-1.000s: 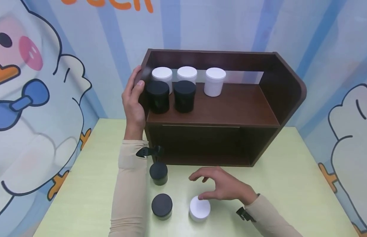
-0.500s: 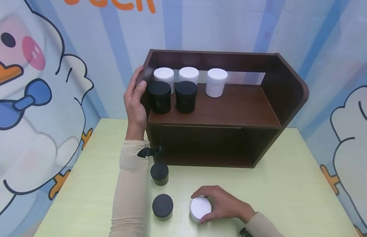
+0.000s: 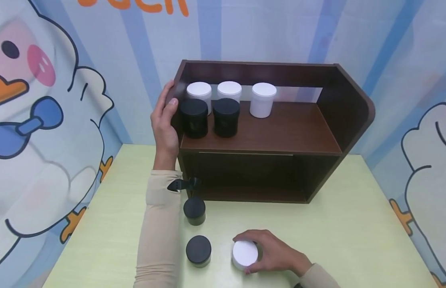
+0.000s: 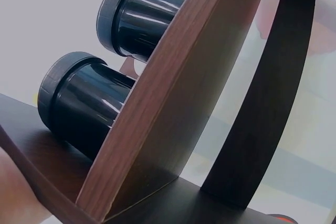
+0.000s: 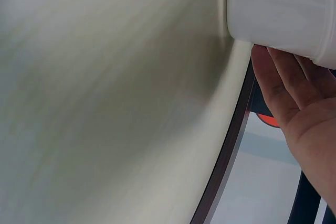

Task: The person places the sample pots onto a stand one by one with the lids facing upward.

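Note:
At the front of the table, my right hand [image 3: 277,254] curls its thumb and fingers round a white lidded jar [image 3: 245,255], which stands upright. In the right wrist view the fingers [image 5: 286,80] lie along the side of the white jar [image 5: 281,11]. My left hand [image 3: 166,128] grips the left side panel of a dark brown two-tier shelf [image 3: 280,132], thumb toward the front edge. Only a bit of the left hand [image 4: 16,192] shows in the left wrist view. Left of the white jar stand two black lidded jars [image 3: 198,250], one behind the other.
On the upper tier stand two black jars [image 3: 226,118] at the left, in front of white jars; a third white jar [image 3: 262,100] stands to their right. The lower tier [image 3: 244,176] is dark inside. A cartoon-printed backdrop [image 3: 266,32] rises behind the pale green table [image 3: 352,240].
My right hand has come down from above the white jar and closed its fingers and thumb round it. My left hand has stayed on the shelf's side panel.

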`<state>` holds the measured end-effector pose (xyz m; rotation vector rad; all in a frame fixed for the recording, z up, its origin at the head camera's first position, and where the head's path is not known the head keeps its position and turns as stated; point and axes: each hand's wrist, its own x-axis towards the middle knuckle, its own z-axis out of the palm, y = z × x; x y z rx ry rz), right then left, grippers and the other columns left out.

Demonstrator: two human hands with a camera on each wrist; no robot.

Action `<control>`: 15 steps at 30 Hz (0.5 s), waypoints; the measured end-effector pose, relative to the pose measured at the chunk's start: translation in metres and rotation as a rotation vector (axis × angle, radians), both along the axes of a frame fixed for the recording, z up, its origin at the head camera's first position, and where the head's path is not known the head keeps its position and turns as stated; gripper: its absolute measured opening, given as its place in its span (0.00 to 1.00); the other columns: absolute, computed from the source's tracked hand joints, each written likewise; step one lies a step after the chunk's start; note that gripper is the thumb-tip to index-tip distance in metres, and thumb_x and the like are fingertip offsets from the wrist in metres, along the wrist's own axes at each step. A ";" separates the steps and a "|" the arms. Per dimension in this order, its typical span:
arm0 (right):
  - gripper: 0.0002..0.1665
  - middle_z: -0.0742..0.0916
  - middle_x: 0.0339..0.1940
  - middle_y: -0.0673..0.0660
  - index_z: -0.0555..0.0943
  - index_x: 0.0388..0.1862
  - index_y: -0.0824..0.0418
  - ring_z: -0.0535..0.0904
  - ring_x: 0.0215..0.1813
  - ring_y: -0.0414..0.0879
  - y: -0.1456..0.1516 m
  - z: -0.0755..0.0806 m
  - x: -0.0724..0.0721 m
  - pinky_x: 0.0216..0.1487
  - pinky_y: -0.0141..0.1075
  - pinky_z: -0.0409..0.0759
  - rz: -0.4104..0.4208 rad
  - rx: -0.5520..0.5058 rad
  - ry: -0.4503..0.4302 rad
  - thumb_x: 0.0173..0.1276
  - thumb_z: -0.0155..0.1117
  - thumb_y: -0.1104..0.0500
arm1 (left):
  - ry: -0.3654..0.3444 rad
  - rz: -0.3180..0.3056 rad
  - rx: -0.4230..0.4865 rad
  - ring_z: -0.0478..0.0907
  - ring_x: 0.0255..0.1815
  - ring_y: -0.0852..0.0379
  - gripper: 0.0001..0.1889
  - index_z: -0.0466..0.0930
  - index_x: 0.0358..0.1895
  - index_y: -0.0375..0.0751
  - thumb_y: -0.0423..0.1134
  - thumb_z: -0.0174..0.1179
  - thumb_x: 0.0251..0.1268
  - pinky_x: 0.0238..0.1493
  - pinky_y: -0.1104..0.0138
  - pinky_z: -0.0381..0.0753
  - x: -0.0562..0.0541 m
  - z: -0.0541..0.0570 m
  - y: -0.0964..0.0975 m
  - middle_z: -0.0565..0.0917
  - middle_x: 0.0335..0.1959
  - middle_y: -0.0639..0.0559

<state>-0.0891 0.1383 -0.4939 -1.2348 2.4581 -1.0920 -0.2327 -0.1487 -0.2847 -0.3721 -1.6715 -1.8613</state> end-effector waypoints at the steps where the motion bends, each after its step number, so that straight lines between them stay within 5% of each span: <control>1: 0.39 0.87 0.56 0.46 0.80 0.61 0.54 0.83 0.56 0.41 0.000 0.000 0.000 0.57 0.37 0.80 -0.004 0.003 -0.001 0.48 0.84 0.49 | -0.001 0.000 0.002 0.67 0.75 0.53 0.28 0.68 0.74 0.47 0.44 0.46 0.73 0.76 0.58 0.67 0.000 0.000 0.000 0.71 0.74 0.51; 15: 0.39 0.88 0.55 0.47 0.81 0.60 0.57 0.83 0.56 0.41 -0.003 0.002 0.000 0.57 0.36 0.80 0.003 -0.011 0.018 0.49 0.84 0.49 | -0.005 0.001 0.005 0.68 0.74 0.55 0.27 0.69 0.74 0.48 0.45 0.46 0.73 0.75 0.57 0.67 0.001 0.000 0.000 0.72 0.74 0.51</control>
